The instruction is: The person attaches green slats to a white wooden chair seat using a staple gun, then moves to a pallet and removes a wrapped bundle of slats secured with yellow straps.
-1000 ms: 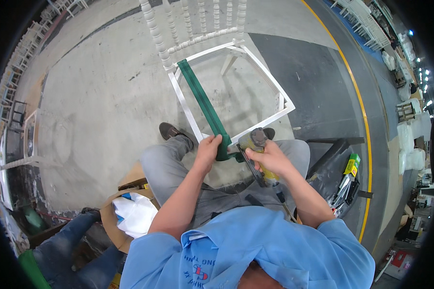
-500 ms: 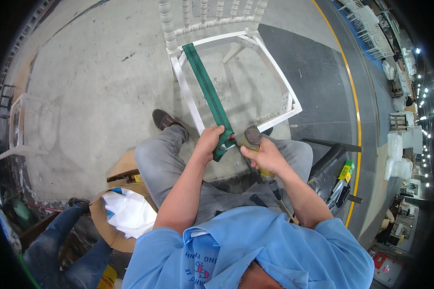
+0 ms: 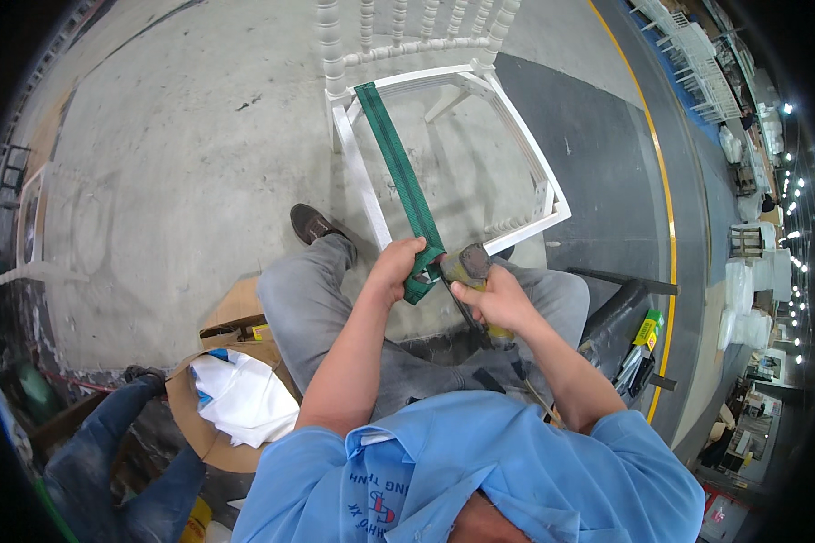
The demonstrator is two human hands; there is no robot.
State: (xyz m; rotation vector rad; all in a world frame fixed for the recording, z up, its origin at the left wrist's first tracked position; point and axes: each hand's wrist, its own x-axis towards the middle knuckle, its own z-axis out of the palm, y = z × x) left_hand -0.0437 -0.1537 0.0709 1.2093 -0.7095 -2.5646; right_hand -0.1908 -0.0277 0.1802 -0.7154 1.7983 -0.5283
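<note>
A white wooden chair frame (image 3: 364,176) with an open seat stands before me, its turned-spindle back at the far side. Green webbing (image 3: 397,165) with dark stripes runs from its back rail to the front rail, along the left side. My left hand (image 3: 398,268) grips the near end, which folds over and hangs below the front rail. In my right hand (image 3: 505,302) is a worn yellowish staple gun (image 3: 470,264) with a hose at its base. Its nose is against or very near the folded webbing; the exact contact is hidden.
An open cardboard box (image 3: 183,398) with white sheeting stands at my left, beside another person's legs (image 3: 100,452). A dark stand (image 3: 618,317) at my right holds tools and a green-yellow box (image 3: 648,328). Another white chair frame (image 3: 33,226) is far left.
The chair and webbing appear slightly farther right in the view. Both hands keep their grips, and the staple gun stays beside the folded webbing end.
</note>
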